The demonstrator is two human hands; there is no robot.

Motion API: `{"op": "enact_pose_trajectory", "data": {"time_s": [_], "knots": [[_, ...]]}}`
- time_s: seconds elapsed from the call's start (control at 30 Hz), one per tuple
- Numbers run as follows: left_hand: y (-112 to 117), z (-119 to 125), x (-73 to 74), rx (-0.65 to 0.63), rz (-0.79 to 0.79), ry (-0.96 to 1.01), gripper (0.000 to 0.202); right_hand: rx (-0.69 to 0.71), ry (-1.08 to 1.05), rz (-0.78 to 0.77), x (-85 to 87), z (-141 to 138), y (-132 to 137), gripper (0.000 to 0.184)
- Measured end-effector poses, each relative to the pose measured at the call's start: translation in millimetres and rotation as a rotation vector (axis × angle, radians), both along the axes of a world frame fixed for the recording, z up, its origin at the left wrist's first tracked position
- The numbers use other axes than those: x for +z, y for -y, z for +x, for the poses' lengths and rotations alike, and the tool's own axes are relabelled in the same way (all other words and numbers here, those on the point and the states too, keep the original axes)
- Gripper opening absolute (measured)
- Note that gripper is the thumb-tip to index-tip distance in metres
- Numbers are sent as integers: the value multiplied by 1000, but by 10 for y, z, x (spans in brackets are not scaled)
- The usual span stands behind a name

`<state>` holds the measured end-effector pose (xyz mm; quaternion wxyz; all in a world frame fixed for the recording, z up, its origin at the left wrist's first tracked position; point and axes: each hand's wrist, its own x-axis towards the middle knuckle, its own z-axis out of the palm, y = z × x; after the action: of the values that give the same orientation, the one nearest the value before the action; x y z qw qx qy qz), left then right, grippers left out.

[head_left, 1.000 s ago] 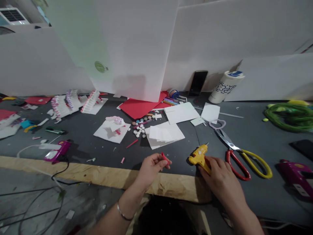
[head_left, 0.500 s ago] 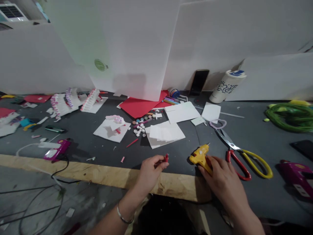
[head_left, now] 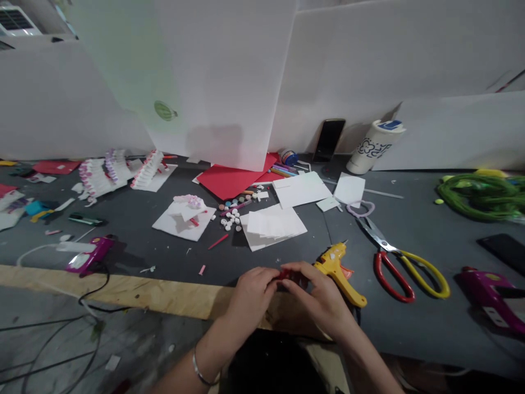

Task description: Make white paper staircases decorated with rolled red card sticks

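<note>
Close to the table's front edge, my left hand point(head_left: 255, 290) pinches a small red piece point(head_left: 284, 274), too small and covered to name more exactly. My right hand point(head_left: 315, 295) meets it from the other side, its thumb and fingers closed on the same piece. Just right of that hand, a yellow glue gun point(head_left: 337, 272) lies on the table with its nozzle pointing away from me. Scissors point(head_left: 385, 246) with one red and one yellow handle rest further right. Stacked white paper pieces point(head_left: 276, 223) lie ahead of my hands.
A white card with a small paper model point(head_left: 184, 218) sits left of centre, near white beads point(head_left: 232, 220) and red paper point(head_left: 229, 183). Behind stand a phone point(head_left: 330, 139) and a tumbler point(head_left: 373, 148). Green cord point(head_left: 478, 197) lies right, a magenta power strip point(head_left: 91, 255) left.
My right hand has let go of the glue gun, now lying on the table. It has moved left to join my left hand at the small red piece.
</note>
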<state>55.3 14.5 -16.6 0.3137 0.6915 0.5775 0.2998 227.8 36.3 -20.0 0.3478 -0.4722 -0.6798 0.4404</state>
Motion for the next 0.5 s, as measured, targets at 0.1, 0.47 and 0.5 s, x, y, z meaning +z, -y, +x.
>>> {"op": "enact_pose_trajectory", "data": {"time_s": [0.1,0.47,0.5], "knots": [[-9,-15,39,43,-10,61,17,-21,-111,-74,-47,-21,1,18],[24,148,-103,365,-309,945,23,-169,-432,-257,-194,-215,41,27],[20,150,-114,394,-296,940,22,-165,-426,-260,-195,-240,47,27]]}}
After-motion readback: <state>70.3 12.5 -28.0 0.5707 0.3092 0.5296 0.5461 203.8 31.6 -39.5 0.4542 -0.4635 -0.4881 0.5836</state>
